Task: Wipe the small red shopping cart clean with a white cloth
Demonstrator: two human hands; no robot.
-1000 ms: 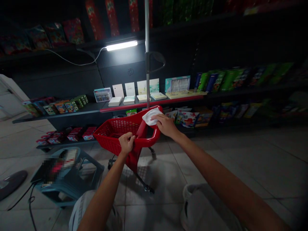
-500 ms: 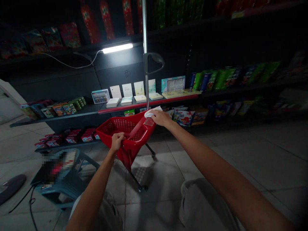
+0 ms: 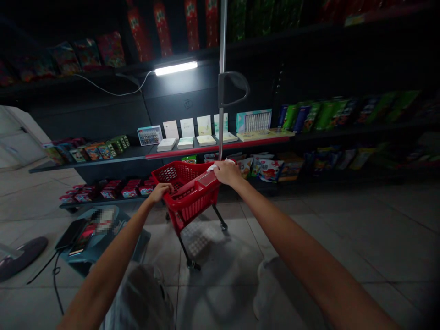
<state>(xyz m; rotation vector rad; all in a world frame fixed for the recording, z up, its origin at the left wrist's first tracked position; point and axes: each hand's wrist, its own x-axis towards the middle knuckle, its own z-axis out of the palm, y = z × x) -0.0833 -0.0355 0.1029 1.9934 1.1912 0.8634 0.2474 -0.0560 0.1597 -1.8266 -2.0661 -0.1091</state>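
Note:
A small red shopping cart [image 3: 192, 201] with a perforated basket and dark legs stands on the tiled floor in front of me. My left hand [image 3: 161, 191] is closed over the left corner of its rim. At the cart's right end, my right hand [image 3: 227, 173] holds a white cloth [image 3: 212, 168], which may be a tissue, against the red rim by the handle. Most of the cloth is hidden beneath my fingers. A metal pole [image 3: 222, 55] with a loop-shaped grip rises behind the cart.
Behind the cart, a shelf [image 3: 202, 151] bears booklets, marker sets and snack packs. A lit tube lamp [image 3: 176, 68] hangs above it. To the left are a blue-green stool [image 3: 80, 261] with items on top, a dark cable [image 3: 57, 284] and a round stand base [image 3: 25, 257].
The cart has turned, so its handle side faces me more squarely. My left hand has shifted left and up along with its corner. My right hand stays on the cloth at the right end.

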